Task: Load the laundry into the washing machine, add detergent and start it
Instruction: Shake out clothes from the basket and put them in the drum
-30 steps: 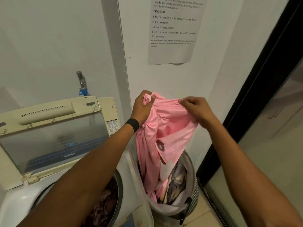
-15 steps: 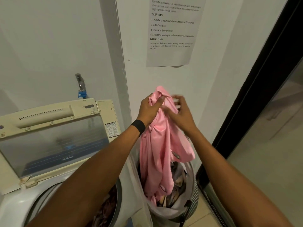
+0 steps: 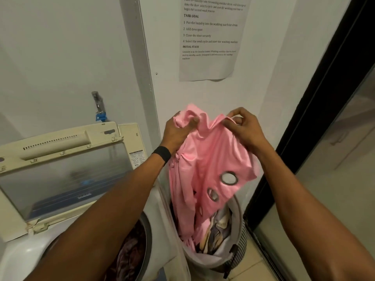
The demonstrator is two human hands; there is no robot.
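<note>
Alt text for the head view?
The left hand and right hand hold a pink cloth with ringed holes above a laundry basket, its lower end inside. Beside it, a washing machine stands lid up, dark laundry in its drum.

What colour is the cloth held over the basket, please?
The cloth is pink; head view.

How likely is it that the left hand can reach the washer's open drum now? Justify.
Probably yes: the lid stands raised, the drum lies open beneath that forearm; the left hand holds pink cloth.
</note>
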